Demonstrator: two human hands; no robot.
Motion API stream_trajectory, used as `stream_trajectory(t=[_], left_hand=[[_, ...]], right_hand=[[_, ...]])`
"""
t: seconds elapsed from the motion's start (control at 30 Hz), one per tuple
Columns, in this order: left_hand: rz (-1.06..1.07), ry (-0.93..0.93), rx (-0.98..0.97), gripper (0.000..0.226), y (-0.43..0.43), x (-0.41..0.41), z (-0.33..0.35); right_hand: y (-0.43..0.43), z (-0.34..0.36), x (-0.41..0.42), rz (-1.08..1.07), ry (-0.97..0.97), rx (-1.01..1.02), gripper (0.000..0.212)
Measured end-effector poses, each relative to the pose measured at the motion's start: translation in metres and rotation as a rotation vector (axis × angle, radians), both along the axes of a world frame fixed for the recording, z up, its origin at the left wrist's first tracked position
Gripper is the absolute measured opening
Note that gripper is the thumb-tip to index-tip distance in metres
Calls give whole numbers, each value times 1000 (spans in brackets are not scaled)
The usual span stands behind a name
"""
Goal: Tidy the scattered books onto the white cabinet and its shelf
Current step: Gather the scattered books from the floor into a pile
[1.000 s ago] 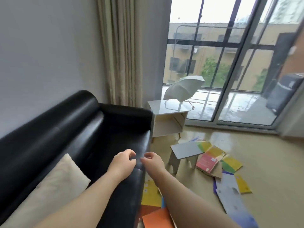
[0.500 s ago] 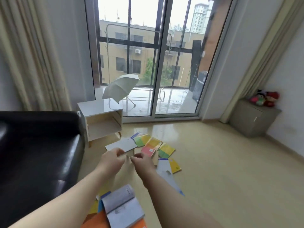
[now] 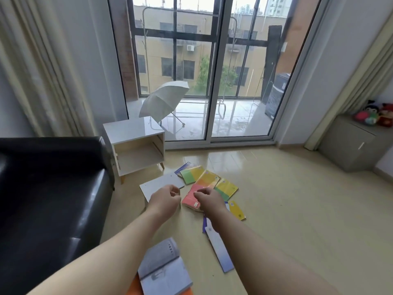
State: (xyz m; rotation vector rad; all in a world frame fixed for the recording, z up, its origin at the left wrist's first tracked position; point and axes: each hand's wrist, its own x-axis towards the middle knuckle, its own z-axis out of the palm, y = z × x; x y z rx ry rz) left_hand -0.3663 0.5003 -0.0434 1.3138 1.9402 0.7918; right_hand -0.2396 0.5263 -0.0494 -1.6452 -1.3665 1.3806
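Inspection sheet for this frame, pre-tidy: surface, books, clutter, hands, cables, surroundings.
Surface: glossy beige floor.
Job's things: books scattered on floor; open grey book nearest camera; white cabinet and its shelf hold none.
Clutter: low white stool beside the books.
Grippers: left hand and right hand curled, holding nothing.
Cables: nothing seen.
Surroundings: black sofa left, umbrella beyond glass doors, grey cabinet with plush toys right.
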Motion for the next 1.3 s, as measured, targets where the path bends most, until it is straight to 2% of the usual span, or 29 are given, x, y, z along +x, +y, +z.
stream_trajectory(t=[0.33, 0.6, 0.9, 1.3], left_hand=[[19, -45, -78, 29, 128, -17, -14], [81, -63, -131, 30, 233, -23, -39], [185, -64, -161, 28, 396, -12, -49], [162, -53, -204, 23, 565, -36, -65]], right_hand=[[123, -21, -16, 12, -12, -102, 4], [233, -50, -22, 32, 17, -172, 15], [411, -62, -21, 114, 32, -222, 7], [571, -71, -34, 94, -5, -293, 9]])
